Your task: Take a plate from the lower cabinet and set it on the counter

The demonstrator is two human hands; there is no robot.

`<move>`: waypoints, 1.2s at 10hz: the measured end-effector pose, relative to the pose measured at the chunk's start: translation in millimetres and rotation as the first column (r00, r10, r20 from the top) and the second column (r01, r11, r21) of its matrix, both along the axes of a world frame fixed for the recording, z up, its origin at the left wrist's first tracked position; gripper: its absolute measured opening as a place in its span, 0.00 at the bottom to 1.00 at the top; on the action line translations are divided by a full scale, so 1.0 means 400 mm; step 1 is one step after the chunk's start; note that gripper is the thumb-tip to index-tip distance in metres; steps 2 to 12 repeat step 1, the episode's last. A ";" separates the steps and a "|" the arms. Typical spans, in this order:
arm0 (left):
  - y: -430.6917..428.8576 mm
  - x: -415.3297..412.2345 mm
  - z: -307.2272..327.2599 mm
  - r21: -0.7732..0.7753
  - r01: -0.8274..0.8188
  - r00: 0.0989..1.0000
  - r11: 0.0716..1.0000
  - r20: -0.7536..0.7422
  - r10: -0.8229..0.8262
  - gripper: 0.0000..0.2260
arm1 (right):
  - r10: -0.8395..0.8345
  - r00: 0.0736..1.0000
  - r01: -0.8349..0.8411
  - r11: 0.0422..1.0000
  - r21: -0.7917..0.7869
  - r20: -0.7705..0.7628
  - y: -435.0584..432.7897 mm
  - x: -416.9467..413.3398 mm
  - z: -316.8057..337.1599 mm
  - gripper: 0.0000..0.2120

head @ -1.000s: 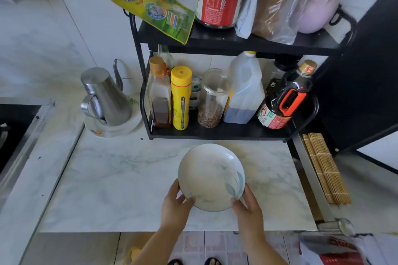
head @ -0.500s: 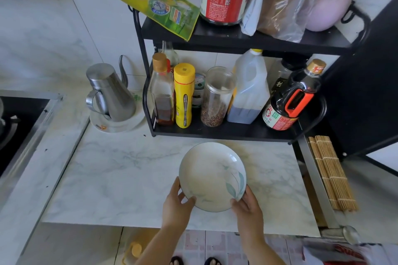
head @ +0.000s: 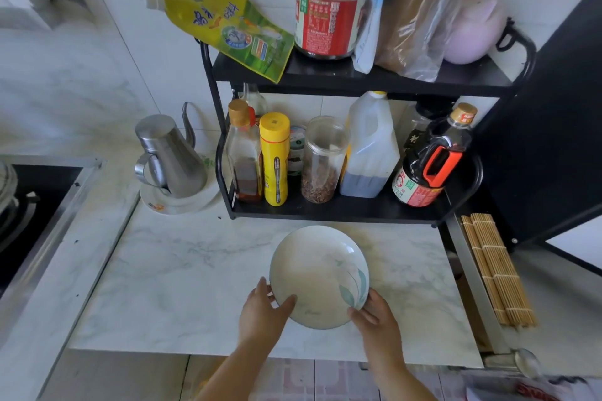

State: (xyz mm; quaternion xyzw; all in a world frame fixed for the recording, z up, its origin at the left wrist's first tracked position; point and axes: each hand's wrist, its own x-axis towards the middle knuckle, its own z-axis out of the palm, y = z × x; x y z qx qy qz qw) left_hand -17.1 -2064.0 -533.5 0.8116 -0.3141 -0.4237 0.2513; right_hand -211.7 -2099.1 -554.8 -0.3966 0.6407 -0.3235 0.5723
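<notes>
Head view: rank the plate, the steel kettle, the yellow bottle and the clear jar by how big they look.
1. Plate, the largest, though it is also nearest the camera.
2. Steel kettle.
3. Yellow bottle and clear jar: too alike to rank; the bottle looks slightly taller, the jar wider.

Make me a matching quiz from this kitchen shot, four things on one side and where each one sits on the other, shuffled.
Things:
1. white plate with a leaf print
2. steel kettle
3. yellow-green pouch
4. rolled bamboo mat

Places:
A. top shelf of the black rack
B. on a white saucer, left of the rack
C. held by the left hand and right hand at the marble counter
D. right of the counter

Pairs: 1-C, 2-B, 3-A, 4-D
</notes>
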 end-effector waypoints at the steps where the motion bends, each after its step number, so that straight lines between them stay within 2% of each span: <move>1: 0.010 0.063 0.033 0.068 0.041 0.985 0.997 0.167 -0.052 0.37 | 0.028 0.982 -0.040 0.998 -0.058 -0.188 -0.019 -0.029 0.039 0.24; 12: 0.010 0.063 0.033 0.068 0.041 0.985 0.997 0.167 -0.052 0.37 | 0.028 0.982 -0.040 0.998 -0.058 -0.188 -0.019 -0.029 0.039 0.24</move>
